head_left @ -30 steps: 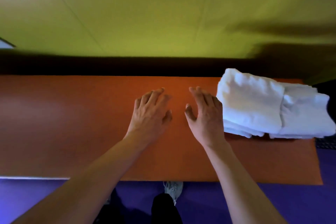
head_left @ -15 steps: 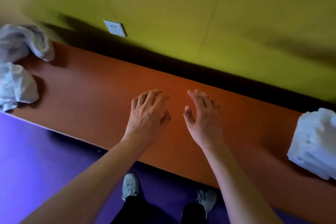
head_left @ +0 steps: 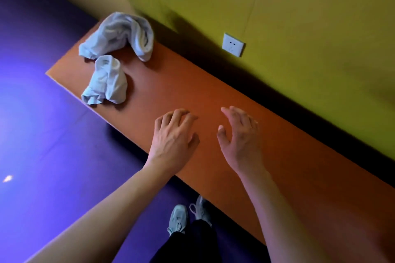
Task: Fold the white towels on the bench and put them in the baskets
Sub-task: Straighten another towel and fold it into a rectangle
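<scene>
Two crumpled white towels lie at the far left end of the orange bench (head_left: 192, 92). The larger towel (head_left: 119, 36) is bunched near the wall; the smaller towel (head_left: 106, 80) sits by the bench's front edge. My left hand (head_left: 173, 139) hovers over the middle of the bench, fingers apart, holding nothing. My right hand (head_left: 241, 139) hovers beside it, also open and empty. Both hands are well to the right of the towels. No basket is in view.
A yellow-green wall runs behind the bench with a white socket (head_left: 233, 45) on it. Purple floor (head_left: 42, 134) lies in front and to the left. My grey shoes (head_left: 188, 215) stand just below the bench's front edge.
The view has swung left: the folded towel stack on the right has left the frame and two crumpled towels at the left end have come in. Both hands stay open over the bench.
</scene>
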